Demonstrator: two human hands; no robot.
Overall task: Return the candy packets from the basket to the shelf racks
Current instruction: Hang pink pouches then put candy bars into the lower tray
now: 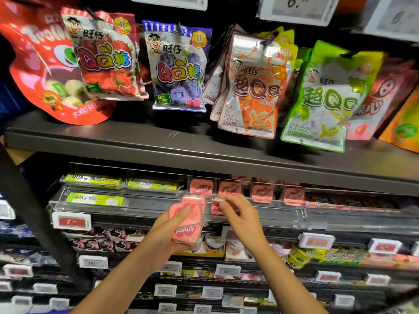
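Observation:
My left hand [166, 232] grips a small stack of pink heart-printed candy packets [187, 220], held upright in front of the clear-fronted shelf rack [140, 206]. My right hand [238, 214] pinches another pink candy packet [216, 206] at the rack's front lip, just right of the stack. Behind the lip, several matching pink packets [244, 190] stand in rows. The basket is out of view.
Green candy sticks [95, 198] lie in the rack's left lanes. Above, a dark shelf [204, 152] carries hanging gummy bags [179, 66]. Lower racks hold more sweets and price tags [71, 221]. A dark upright post [34, 211] slants at the left.

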